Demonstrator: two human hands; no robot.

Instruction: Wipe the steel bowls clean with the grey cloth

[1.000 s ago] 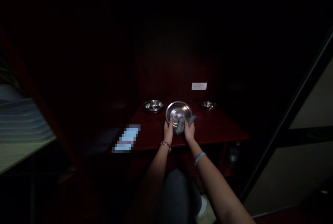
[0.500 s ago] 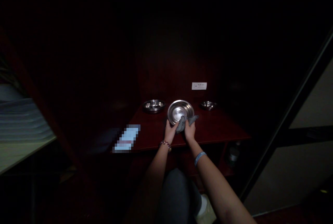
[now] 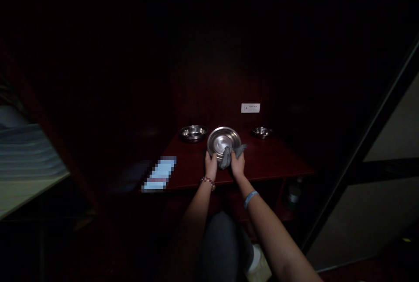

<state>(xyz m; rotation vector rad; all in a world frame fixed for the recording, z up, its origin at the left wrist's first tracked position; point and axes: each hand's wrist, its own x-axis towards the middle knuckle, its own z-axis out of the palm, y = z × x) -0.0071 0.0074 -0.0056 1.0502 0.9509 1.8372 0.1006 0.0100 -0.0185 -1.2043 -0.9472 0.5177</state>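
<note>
A shiny steel bowl [image 3: 222, 138] is held tilted toward me above the dark red table. My left hand [image 3: 211, 165] grips its lower left rim, thumb on the near side and the other fingers mostly hidden. At the lower right of the bowl, my right hand [image 3: 238, 164] is closed on a grey cloth [image 3: 225, 158], which presses against the rim and inner wall. One end of the cloth sticks out to the right of that hand. To the left rests a wider steel bowl [image 3: 193, 133], and to the right a smaller steel bowl [image 3: 262, 132].
The dark red table [image 3: 271, 162] backs onto a panel with a white socket plate [image 3: 250, 108]. A bottle [image 3: 294, 194] stands on the shelf below. Stacked pale plates [image 3: 29, 151] are at far left. A blurred-out bright rectangle [image 3: 159, 174] is by the table's left edge.
The held bowl shifted right, then back left, and its tilt varied slightly. My left hand's grip moved along the rim, and the cloth moved with my right hand.
</note>
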